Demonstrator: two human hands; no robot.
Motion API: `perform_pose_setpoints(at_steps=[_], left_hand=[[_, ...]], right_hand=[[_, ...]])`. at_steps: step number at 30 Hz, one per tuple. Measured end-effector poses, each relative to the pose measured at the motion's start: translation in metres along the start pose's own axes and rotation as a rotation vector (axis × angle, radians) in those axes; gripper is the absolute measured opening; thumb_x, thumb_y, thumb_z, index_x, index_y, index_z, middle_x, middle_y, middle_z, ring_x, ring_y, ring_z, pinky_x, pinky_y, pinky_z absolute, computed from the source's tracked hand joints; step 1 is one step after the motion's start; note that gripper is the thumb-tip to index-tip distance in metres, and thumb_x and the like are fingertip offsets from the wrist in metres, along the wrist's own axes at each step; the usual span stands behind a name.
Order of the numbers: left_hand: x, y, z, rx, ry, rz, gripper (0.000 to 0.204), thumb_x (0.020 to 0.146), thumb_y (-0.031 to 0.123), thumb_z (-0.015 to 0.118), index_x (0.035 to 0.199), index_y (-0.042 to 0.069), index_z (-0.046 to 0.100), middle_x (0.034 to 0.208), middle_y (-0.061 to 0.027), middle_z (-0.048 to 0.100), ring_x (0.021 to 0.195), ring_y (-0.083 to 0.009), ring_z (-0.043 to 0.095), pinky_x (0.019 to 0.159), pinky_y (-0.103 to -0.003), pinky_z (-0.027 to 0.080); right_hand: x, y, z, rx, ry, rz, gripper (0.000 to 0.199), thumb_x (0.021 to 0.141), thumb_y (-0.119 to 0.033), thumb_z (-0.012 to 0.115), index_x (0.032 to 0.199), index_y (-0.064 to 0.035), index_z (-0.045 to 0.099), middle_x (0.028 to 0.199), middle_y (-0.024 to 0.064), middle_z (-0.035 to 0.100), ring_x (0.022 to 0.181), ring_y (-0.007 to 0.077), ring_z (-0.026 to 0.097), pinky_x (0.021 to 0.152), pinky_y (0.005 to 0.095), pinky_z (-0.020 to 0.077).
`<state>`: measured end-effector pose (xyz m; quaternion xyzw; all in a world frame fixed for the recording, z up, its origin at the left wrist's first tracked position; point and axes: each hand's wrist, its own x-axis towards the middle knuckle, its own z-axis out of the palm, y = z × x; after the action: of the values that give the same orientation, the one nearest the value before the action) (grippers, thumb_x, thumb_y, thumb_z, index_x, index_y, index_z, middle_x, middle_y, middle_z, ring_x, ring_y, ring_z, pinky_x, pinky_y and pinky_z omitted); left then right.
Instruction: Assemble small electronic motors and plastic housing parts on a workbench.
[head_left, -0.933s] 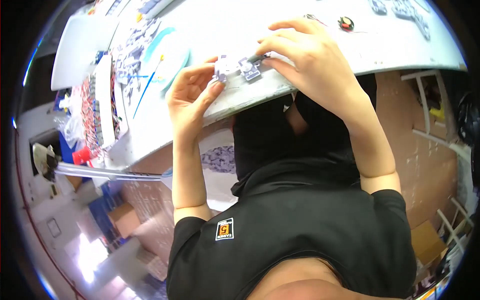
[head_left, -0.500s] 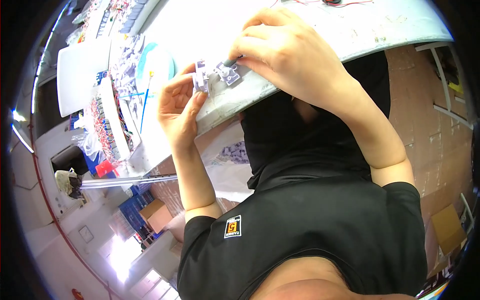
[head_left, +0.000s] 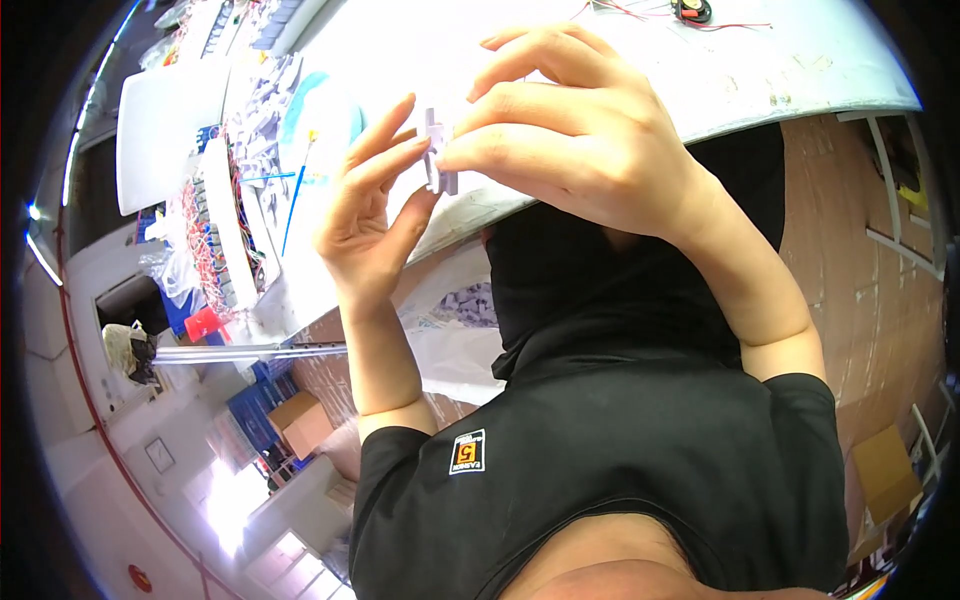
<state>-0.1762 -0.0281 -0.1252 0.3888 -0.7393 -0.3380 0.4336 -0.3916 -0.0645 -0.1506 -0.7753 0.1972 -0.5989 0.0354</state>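
Observation:
A small pale-lilac plastic part (head_left: 436,150) is held up over the table's near edge, between my two hands. My left hand (head_left: 372,215) grips its lower end between thumb and fingers. On the other side, the fingertips of my right hand (head_left: 590,130) press against the part, with the index finger raised and bent. The smaller lilac piece seen earlier does not show separately; whether it is joined on or hidden by my fingers cannot be made out.
Loose lilac parts (head_left: 262,120) lie left on the white table (head_left: 480,212), beside a light-blue disc (head_left: 340,105) and a thin blue stick (head_left: 293,215). Farther left are a white tray (head_left: 165,140) and wired parts (head_left: 212,235). A black round component (head_left: 692,10) with red wires sits at the far edge.
My right hand has moved left and met the part in my left hand. The small piece with its grey peg, earlier apart at the right fingertips, no longer shows separately.

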Motion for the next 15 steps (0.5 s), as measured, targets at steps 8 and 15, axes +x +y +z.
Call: perform_pose_setpoints(at_steps=[8,15], left_hand=[[-0.009,0.009,0.014,-0.041,0.149,-0.053,0.041,0.073,-0.01,0.073,0.113,-0.004,0.064,0.128,-0.0239,0.054,0.123,-0.0298,0.052,0.102,-0.039,0.044],[-0.01,0.012,0.025,0.264,0.238,-0.062,0.035,0.07,-0.009,0.076,0.104,-0.001,0.071,0.118,-0.0183,0.06,0.109,-0.0234,0.059,0.094,-0.033,0.047]], right_hand=[[0.0,-0.005,0.004,-0.154,-0.003,-0.05,0.013,0.069,-0.016,0.072,0.081,-0.0106,0.07,0.083,-0.0011,0.067,0.091,0.0187,0.062,0.091,0.0373,0.0486],[-0.005,-0.006,0.001,-0.228,-0.079,-0.027,0.015,0.069,-0.013,0.07,0.084,-0.0114,0.07,0.089,-0.0022,0.067,0.096,0.018,0.061,0.094,0.0368,0.0463]])
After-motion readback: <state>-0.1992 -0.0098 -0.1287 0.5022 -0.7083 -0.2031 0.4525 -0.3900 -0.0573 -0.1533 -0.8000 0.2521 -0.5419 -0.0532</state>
